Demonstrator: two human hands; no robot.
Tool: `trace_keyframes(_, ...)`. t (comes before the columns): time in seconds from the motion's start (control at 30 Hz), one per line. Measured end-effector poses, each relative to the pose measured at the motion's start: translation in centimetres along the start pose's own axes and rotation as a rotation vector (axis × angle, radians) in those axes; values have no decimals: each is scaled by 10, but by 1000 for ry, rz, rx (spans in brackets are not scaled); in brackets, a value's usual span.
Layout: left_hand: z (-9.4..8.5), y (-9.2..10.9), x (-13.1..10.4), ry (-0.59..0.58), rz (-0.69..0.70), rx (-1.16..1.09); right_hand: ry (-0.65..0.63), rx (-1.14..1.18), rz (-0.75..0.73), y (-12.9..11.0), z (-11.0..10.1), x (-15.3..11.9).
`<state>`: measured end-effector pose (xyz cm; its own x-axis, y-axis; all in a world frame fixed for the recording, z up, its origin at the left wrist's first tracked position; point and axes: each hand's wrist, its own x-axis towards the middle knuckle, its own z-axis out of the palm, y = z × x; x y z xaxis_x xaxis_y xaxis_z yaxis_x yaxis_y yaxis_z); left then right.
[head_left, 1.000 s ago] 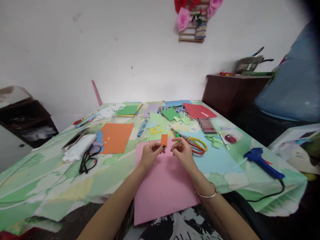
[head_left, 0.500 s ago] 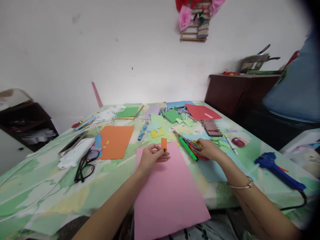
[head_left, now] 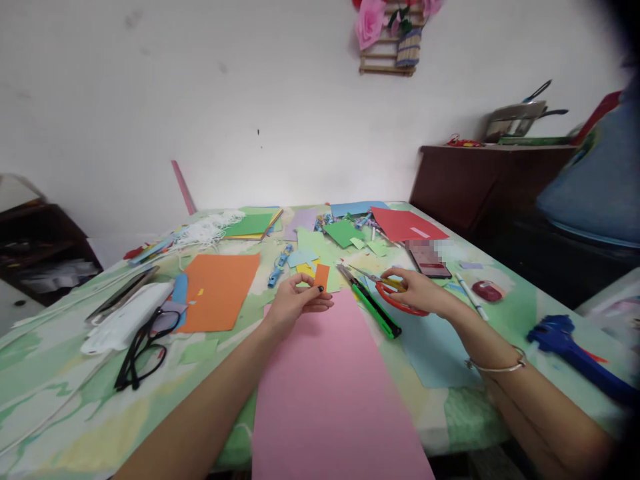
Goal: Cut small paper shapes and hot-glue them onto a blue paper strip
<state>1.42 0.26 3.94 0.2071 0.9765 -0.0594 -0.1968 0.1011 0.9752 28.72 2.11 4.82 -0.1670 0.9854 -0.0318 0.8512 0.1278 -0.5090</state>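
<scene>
My left hand [head_left: 300,300] pinches a small orange paper piece [head_left: 321,277] upright between thumb and fingers, above the far end of a large pink sheet [head_left: 335,387]. My right hand [head_left: 415,290] has its fingers on the red and yellow handles of the scissors [head_left: 395,293], whose blades point left. Just left of the scissors, a green utility knife [head_left: 375,310] lies slanted on the table. Under and beside my right wrist is a light blue sheet [head_left: 435,347].
On the left lie an orange sheet [head_left: 220,290], black glasses [head_left: 145,347] and a white power strip [head_left: 127,317]. A phone [head_left: 429,259], a white pen [head_left: 471,297] and a blue glue gun [head_left: 575,350] are on the right. Green [head_left: 345,233] and red [head_left: 407,225] sheets lie farther back.
The scissors, held by the right hand, have lifted and turned away from the green knife. The left hand still holds the orange piece. The whole view has shifted slightly.
</scene>
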Motion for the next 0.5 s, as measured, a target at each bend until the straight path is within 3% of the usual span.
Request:
trace_keyframes(0.13,-2,0,-4,22,6,44,30,307,-139,-21,6,0)
trace_keyframes(0.27,-2,0,-7,63,23,2,-68,601,-123,-39,19,-12)
trace_keyframes(0.5,0,6,-13,156,82,-105,-220,834,-172,-38,17,-37)
